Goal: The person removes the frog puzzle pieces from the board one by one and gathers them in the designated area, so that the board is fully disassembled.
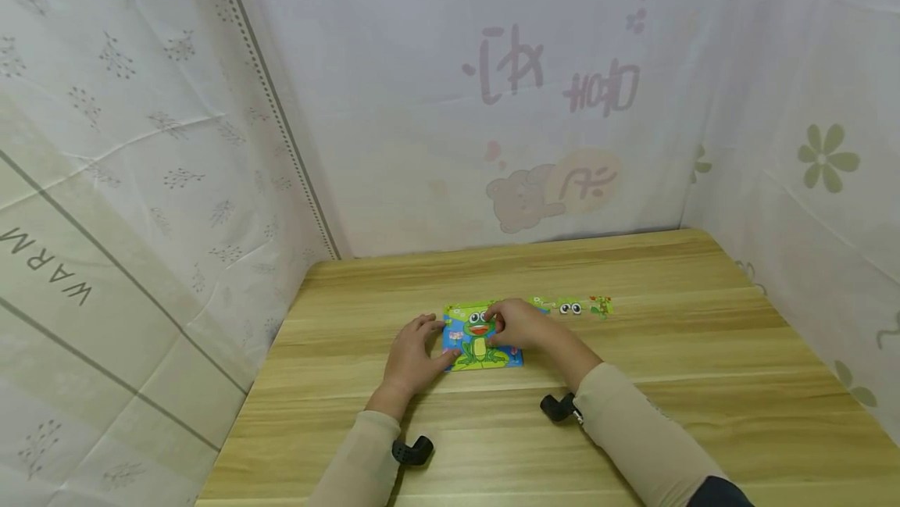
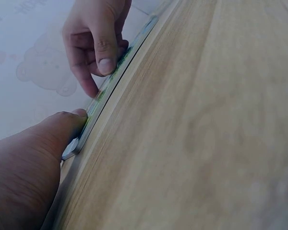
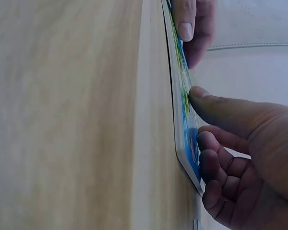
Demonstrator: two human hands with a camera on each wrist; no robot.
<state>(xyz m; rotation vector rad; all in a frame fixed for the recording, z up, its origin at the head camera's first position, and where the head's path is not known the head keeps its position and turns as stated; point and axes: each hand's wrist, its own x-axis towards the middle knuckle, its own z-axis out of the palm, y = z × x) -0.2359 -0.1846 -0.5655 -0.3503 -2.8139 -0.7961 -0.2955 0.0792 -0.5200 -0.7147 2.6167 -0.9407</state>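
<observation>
So there's a flat frog puzzle lying on the wood-look table, a bit past the middle of the near edge, and a person has both hands on it. It's a green frog with a yellow belly and open red mouth on a blue background. The left hand is spread at the puzzle's left side, thumb on the lower left part and fingers up by the top left corner. The right hand comes over the right side, thumb touching the surface and the other fingers loosely bent; can't tell if it's actually pinching a bit of puzzle, since the fingers hide that spot. Just beyond that hand, to the right, a few loose bits sit in a rough row: a green flowery piece partly behind the hand, an eyes piece, and a red-and-green piece at the far end. Both arms are in beige sleeves, with a black gadget at each wrist. Pale printed cloth hangs behind, bear print included.
</observation>
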